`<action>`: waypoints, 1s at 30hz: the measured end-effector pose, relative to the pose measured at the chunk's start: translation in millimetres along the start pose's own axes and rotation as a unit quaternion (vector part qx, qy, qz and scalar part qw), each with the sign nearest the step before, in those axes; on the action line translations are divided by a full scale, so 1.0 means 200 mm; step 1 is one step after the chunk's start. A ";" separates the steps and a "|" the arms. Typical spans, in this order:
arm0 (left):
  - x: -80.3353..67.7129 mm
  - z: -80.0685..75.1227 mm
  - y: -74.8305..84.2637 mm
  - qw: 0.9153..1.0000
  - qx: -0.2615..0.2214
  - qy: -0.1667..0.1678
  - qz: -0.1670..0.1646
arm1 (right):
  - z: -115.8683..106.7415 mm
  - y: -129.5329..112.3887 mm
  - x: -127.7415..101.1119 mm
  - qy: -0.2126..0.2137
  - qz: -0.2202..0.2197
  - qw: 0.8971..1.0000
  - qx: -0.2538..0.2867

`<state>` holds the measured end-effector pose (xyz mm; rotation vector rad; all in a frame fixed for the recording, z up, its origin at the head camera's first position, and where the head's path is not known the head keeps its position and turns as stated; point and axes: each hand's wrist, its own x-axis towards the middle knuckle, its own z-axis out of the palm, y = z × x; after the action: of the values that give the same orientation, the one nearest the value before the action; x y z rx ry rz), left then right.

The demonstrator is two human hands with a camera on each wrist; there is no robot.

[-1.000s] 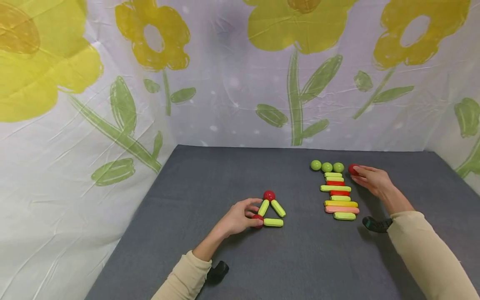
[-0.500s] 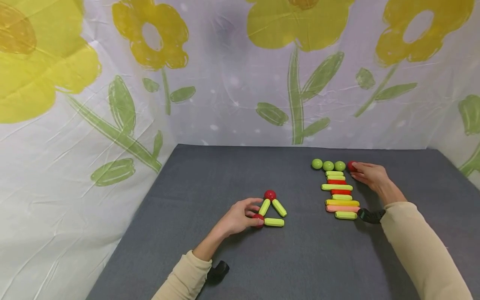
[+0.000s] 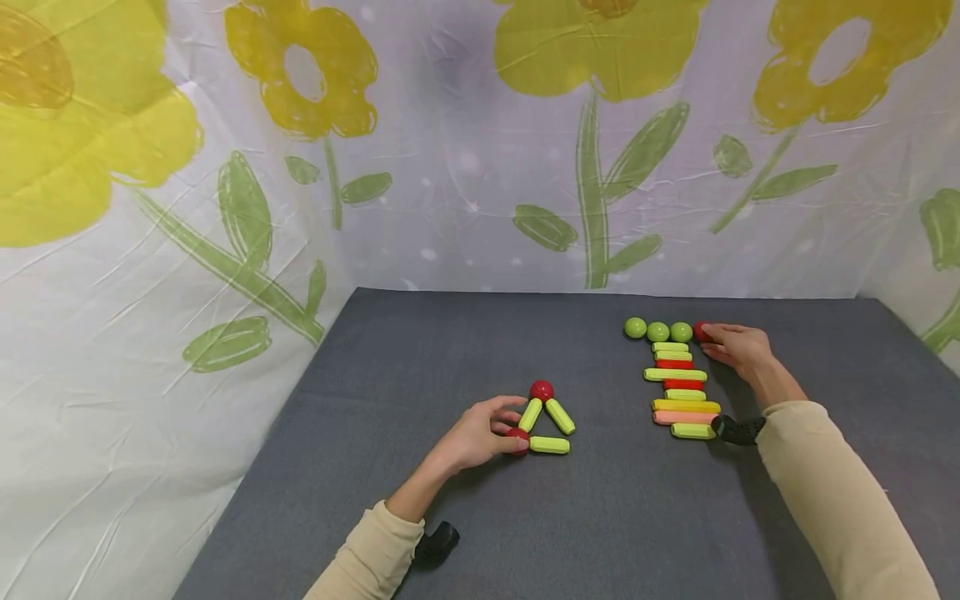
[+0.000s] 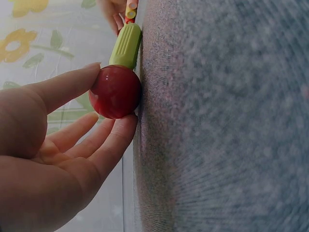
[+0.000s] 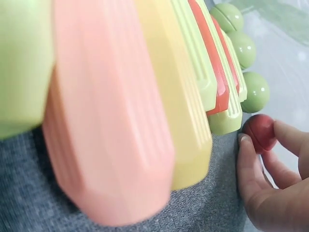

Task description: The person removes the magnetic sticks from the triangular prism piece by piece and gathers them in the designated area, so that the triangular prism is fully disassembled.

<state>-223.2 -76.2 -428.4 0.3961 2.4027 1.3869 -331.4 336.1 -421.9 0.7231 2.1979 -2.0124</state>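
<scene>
- Has brought the right red ball (image 5: 258, 130) toward nine o'clock with the right hand (image 3: 738, 346), from a clear gap to just beside the end of the row of green balls (image 3: 657, 332); cannot tell touching from nearly touching.
- Holds that ball between thumb and fingertips, spread only to its width, at about three o'clock in the head view, on or barely above the surface (image 3: 465, 358).
- Pinches the left red ball (image 4: 116, 92) in the left hand (image 3: 476, 432), likewise spread to ball width, near six o'clock; no shift since a second ago.
- Leaves in place the far red ball (image 3: 542, 390) at one o'clock of the left one, the slanting stick (image 3: 530, 414) between, the second slanting stick (image 3: 560, 417) running toward five o'clock, and the flat stick (image 3: 550, 446) at three o'clock of the left ball.
- Leaves unmoved, too, the column of sticks (image 3: 685, 396), between five and six o'clock of the green balls.
- Means, as a judgement, steadying on the left, adjusting at the row's end on the right; not yet let go on either side. Cannot tell setting down from picking up.
</scene>
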 end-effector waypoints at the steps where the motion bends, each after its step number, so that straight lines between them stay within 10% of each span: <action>1: 0.00 0.00 0.00 1.000 0.000 0.001 -0.001 | 0.00 0.00 0.00 0.001 0.001 1.000 -0.004; 30: 0.00 0.00 0.00 1.000 -0.008 -0.003 -0.003 | -0.03 0.00 -0.01 -0.016 -0.008 0.999 0.030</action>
<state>-223.0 -76.7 -428.2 0.3883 2.3851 1.4005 -327.9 342.1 -419.8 0.6777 2.1418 -2.0893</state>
